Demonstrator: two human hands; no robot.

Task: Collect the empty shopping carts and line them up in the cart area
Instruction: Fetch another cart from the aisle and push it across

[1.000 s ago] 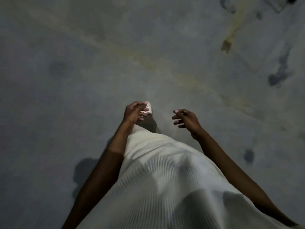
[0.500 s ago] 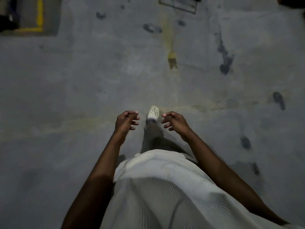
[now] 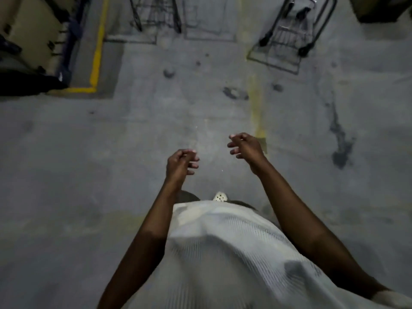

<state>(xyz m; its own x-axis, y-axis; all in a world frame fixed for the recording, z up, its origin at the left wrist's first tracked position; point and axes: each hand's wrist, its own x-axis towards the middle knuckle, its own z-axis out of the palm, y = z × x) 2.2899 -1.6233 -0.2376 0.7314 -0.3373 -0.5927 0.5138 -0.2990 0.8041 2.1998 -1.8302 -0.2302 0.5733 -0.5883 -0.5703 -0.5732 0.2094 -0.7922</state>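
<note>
Two dark wire shopping carts stand on the concrete floor at the top of the view, one at the centre left (image 3: 156,14) and one at the right (image 3: 296,30); only their lower frames and wheels show. My left hand (image 3: 181,165) and my right hand (image 3: 245,147) hang in front of my body with fingers loosely curled, holding nothing. Both hands are well short of the carts. The tip of my white shoe (image 3: 220,196) shows below the hands.
A yellow painted line (image 3: 98,52) marks a corner on the floor at the upper left, beside a dark metal rack or frame (image 3: 66,36). A faded yellow stripe (image 3: 256,105) runs toward the right cart. Dark stains dot the grey floor (image 3: 66,152). A dark object (image 3: 383,10) sits top right.
The view has tilted forward as I walk: the carts and the yellow corner line have come into sight. Both hands stay empty; the right one has risen slightly.
</note>
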